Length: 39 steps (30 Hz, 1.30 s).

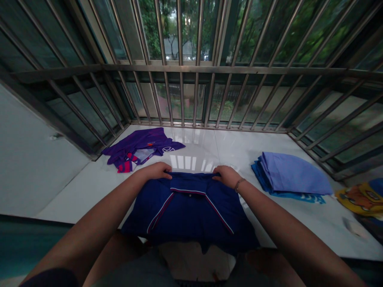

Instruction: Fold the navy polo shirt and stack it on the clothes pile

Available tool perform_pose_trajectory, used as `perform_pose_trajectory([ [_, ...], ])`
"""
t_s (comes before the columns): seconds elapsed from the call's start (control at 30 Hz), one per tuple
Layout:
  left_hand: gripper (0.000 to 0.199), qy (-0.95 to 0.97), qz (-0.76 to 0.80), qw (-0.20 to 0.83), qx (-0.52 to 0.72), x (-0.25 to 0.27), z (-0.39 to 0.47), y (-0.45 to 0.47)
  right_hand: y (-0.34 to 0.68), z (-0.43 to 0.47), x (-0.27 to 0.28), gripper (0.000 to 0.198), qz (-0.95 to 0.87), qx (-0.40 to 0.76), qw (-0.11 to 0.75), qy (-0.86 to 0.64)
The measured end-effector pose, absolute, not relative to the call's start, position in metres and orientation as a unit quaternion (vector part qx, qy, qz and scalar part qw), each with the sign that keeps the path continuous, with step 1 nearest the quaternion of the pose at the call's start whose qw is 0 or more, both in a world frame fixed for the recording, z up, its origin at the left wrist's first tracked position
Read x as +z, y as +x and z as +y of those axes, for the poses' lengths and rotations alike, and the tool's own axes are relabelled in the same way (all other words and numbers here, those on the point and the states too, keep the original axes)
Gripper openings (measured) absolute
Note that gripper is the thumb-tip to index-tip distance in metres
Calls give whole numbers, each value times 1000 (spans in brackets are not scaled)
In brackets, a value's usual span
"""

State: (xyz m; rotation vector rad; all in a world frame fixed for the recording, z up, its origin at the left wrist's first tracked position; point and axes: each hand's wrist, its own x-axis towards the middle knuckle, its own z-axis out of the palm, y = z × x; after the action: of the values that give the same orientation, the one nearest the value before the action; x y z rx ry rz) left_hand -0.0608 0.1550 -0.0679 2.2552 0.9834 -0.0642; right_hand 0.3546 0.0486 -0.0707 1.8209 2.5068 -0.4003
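- Head camera only; I take the navy garment (188, 215) as my landmark. It lies on the white ledge (203, 145), directly in front of the person, its near edge down toward the lap.
- Left hand (157, 170): at the garment's far edge, left of its middle. I read thumb and fingers as drawn together on the cloth, with little gap between them.
- Right hand (227, 176): same far edge, right of the middle, likewise pinching cloth. A bracelet (238, 184) circles the wrist.
- Key relation, as I judge it: the far edge runs straight across between the hands, and the garment's bulk lies from there toward the body. Its long axis runs left to right. Neither hand is clearly nearer.
- Pale piping (187, 190) borders a flap at the garment's centre, just on the body side of the grips; a small button (190, 195) sits below it.
- Beyond the garment, to its left: a rumpled purple garment (146, 139), apart from it.
- To its right, well apart: a folded cloth stack (295, 171), pale violet over brighter blue.
- Farther right: a yellow printed item (360, 198), cut by the frame.
- Whether the near edge overhangs the ledge, I cannot tell.
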Motion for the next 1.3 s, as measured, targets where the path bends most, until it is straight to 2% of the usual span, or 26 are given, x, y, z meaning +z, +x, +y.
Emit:
perform_pose_trajectory([
  [0.3,56,852,435,291,24,-75,218,-29,368,103,-57,22,746,-92,30,659],
  [0.47,49,856,461,224,67,-59,258,4,371,132,-38,24,703,-37,33,710],
  [0.7,32,876,454,108,125,-4,273,24,387,131,12,33,689,39,-11,724],
  [0.83,33,905,405,54,118,19,216,0,399,72,28,32,727,68,-67,680],
  [0.9,35,914,387,65,102,19,167,-19,404,24,24,32,759,72,-97,639],
  [1.07,27,912,385,141,-4,-28,19,-61,397,-108,-28,33,839,24,-102,534],
  [1.17,44,885,403,224,-67,-60,-46,-76,390,-161,-63,36,859,-27,-92,503],
  [1.23,46,862,428,267,-53,-67,-65,-85,392,-176,-76,33,841,-68,-114,525],
  [1.3,38,840,466,278,6,-62,-63,-94,400,-175,-77,28,789,-84,-151,590],
])
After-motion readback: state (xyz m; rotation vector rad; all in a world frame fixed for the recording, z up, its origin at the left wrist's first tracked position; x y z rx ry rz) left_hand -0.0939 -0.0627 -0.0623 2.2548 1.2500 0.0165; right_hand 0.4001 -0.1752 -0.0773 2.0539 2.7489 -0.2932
